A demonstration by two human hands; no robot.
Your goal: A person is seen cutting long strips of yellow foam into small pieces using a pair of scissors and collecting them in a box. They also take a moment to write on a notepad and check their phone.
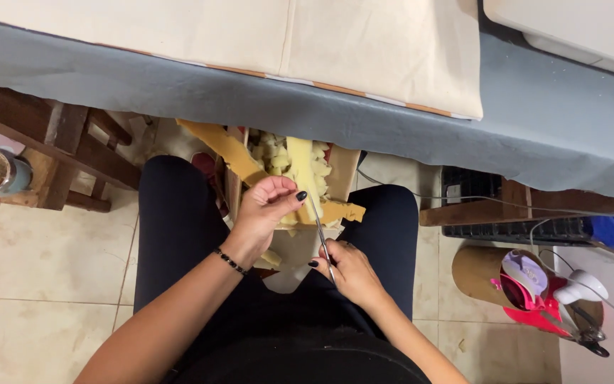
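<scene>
Over the lap, at twelve o'clock from both hands: yellow foam strip point(300, 174), long axis running twelve to six, above cardboard box point(342, 171) of foam pieces point(270, 151). Left hand point(268, 210) nearer, pinching strip's lower end. Right hand point(349, 274) closed around scissors point(321, 238), blades aimed at twelve.

Pale yellow foam strip point(300, 174) and cubes point(270, 153), silver scissors point(322, 242), black nails, black beaded bracelet point(230, 261), black trousers point(179, 220). Cream cloth point(250, 35) over grey bench point(179, 92). Beige floor tiles point(44, 263).
</scene>
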